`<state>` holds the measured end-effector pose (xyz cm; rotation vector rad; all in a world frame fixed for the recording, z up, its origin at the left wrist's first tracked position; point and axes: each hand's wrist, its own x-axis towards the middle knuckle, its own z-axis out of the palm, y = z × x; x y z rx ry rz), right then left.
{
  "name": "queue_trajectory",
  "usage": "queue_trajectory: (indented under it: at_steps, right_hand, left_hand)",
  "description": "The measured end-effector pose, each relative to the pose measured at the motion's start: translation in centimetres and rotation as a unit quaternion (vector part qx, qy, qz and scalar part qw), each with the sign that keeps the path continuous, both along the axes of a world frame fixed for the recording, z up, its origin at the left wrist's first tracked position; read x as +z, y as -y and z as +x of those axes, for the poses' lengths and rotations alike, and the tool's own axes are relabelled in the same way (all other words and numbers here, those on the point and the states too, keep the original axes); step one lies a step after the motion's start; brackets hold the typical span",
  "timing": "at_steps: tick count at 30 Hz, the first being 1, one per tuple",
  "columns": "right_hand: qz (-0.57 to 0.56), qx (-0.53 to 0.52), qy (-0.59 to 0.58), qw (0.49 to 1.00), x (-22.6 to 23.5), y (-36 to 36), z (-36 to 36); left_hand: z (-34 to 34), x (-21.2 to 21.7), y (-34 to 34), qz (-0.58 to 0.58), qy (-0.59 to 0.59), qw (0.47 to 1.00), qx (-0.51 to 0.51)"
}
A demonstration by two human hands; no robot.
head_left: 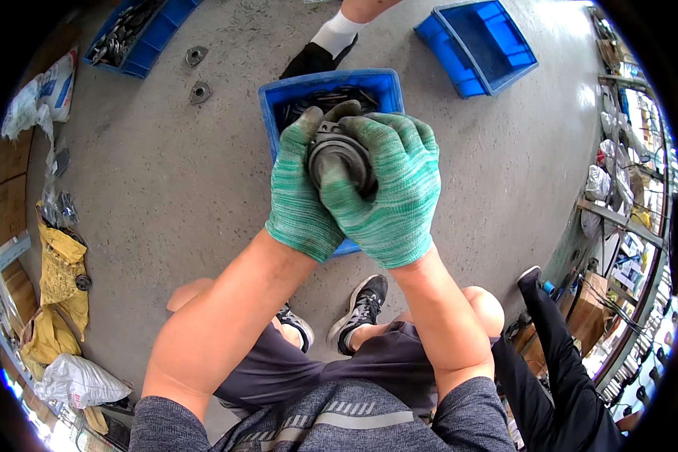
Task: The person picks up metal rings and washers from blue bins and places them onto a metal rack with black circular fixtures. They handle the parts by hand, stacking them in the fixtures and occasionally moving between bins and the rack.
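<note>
Both gloved hands (354,184) clasped around round metal part (340,157), face toward camera.

knitted cloth gloves (388,196), dull metal part (340,157), plastic crate (328,87)

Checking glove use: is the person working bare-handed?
No: both the left hand and right hand wear green knit gloves while gripping the round dark metal part.

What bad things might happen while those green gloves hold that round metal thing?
The round metal part is held in both hands, left hand and right hand, above the blue bin. If it slips, it may miss the bin and hit the sneakers below. The thin knit gloves might not stop pinched fingers. Loose metal pieces on the floor could trip someone.
</note>
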<state>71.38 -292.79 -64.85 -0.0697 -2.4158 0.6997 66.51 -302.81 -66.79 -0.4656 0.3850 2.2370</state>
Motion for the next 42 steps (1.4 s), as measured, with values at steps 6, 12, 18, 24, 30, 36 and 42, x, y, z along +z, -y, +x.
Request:
queue_trajectory:
  at_steps: [6,12,18,24,30,36,42]
  right_hand:
    - [-0.029,-0.009,-0.024,0.999,0.6,0.2,0.2]
    - [-0.178,0.055,0.059,0.981,2.0,0.8,0.8]
    - [-0.578,0.079,-0.054,0.811,0.8,-7.6,0.3]
    - [-0.225,-0.078,0.410,0.881,-15.8,-9.2,2.5]
    - [-0.078,-0.206,0.511,0.831,-26.0,-4.6,1.2]
    - [-0.100,-0.326,0.523,0.781,-24.7,-1.0,-3.0]
    - [-0.057,-0.174,0.580,0.793,-26.8,-3.8,-3.1]
  left_hand:
    - [0.1,-0.2,0.4,0.013,-0.049,0.999,-0.021]
    - [-0.8,-0.6,2.5,-0.041,-0.016,0.999,-0.010]
    - [-2.5,2.4,4.5,0.100,-0.096,0.990,-0.018]
    - [-3.5,3.4,5.3,0.126,-0.097,0.986,0.042]
    - [-5.0,3.0,6.2,0.183,-0.117,0.974,0.064]
    - [-5.5,2.7,7.4,0.221,-0.103,0.966,0.085]
    - [-5.2,5.1,5.1,0.124,-0.156,0.975,0.100]
